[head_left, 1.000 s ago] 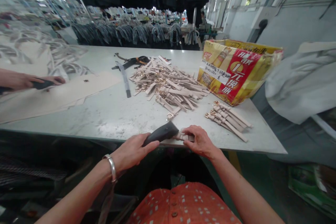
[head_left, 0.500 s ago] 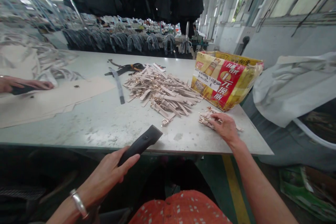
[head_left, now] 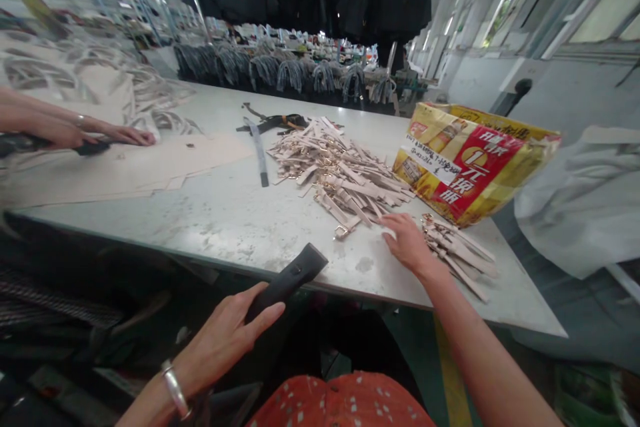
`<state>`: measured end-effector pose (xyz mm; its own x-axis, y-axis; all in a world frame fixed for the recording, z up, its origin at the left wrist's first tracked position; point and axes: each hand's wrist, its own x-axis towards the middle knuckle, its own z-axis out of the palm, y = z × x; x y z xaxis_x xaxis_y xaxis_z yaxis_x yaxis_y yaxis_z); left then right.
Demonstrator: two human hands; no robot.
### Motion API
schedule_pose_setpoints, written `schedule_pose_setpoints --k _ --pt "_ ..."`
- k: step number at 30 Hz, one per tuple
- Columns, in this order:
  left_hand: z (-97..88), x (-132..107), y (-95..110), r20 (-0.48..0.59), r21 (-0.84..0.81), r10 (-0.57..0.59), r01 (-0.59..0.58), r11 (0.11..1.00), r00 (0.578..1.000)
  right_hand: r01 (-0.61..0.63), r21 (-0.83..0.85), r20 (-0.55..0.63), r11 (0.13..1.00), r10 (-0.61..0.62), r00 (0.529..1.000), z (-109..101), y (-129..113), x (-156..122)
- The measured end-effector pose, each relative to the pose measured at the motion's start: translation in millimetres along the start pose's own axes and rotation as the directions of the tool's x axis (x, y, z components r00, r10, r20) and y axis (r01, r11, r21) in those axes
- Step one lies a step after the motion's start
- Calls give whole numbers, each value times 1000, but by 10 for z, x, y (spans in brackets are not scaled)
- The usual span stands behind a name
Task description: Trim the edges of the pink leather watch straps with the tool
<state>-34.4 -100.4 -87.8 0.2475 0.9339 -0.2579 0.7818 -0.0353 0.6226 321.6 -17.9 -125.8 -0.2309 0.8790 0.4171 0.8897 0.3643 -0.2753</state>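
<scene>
- Clock centred on the right hand (head_left: 407,243), and here it is over the table (head_left: 220,227), palm down, thumb and fingers loosely parted, holding nothing that shows; whether the fingertips touch a strap, I can't tell!
- Big pile of straps (head_left: 345,173) between 10 and 11 o'clock, pale strips and gold buckles in a tangle, its near edge just beside those fingertips.
- Around 3 o'clock, the small stack of straps (head_left: 463,257), lying roughly side by side, partly behind the wrist.
- Out at 8 o'clock, the left hand (head_left: 240,327), wrapped closed around a black tool (head_left: 290,280); the flat tip points to 2 o'clock, over the table's near edge.
- A bracelet (head_left: 176,387) circles that left wrist.
- At 1 o'clock, a yellow and red box (head_left: 460,167), right behind the small stack.
- Between 9 and 10, well apart, a co-worker's hand (head_left: 133,135) on pale sheets (head_left: 150,170).
</scene>
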Motion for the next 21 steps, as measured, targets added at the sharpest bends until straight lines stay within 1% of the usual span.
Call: schedule_pose_setpoints --k 2,4,6,9,11,14,16,18,21 --pt "17 -26 -15 -11 23 -16 16 1000 1000 97 58 131 994 -104 986 228 -168 261" --pt "38 -65 -39 -26 36 -33 34 999 999 132 71 201 989 -144 969 391 -274 452" --pt "59 -105 -68 -49 36 -45 47 998 998 146 63 240 987 -157 958 466 -324 569" --pt "76 -143 -99 -69 27 -84 86 996 994 143 58 257 988 -153 954 447 -350 636" --pt "77 -149 -97 -55 28 -104 106 994 993 126 102 214 987 -146 966 388 -375 637" --pt "69 -147 -55 -57 33 -102 104 994 993 107 269 113 957 -142 983 294 -456 613" --pt "64 -151 -20 -73 35 -90 93 995 993 72 382 88 921 -113 990 248 -524 586" --pt "67 -164 -1 -69 29 -75 77 997 995 19 446 105 895 -73 992 220 -582 538" --pt "88 -184 -23 -65 14 -62 63 998 996 -21 444 155 896 -53 986 201 -633 398"
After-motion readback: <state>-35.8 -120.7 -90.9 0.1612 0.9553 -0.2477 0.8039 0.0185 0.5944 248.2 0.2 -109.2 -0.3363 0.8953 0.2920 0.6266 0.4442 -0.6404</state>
